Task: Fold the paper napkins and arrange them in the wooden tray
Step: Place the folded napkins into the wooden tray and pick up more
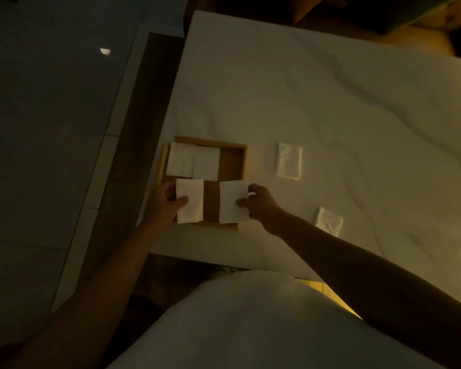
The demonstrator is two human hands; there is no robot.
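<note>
Napkins: left hand [168, 199] and right hand [256, 202] each have a grip clamped on one folded napkin's outer edge.
Handling: probably light, limp, easily creased.
Tray [230, 166]: directly beneath both.

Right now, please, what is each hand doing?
Left hand: closed on a folded napkin over the tray.
Right hand: closed on another folded napkin.
</note>
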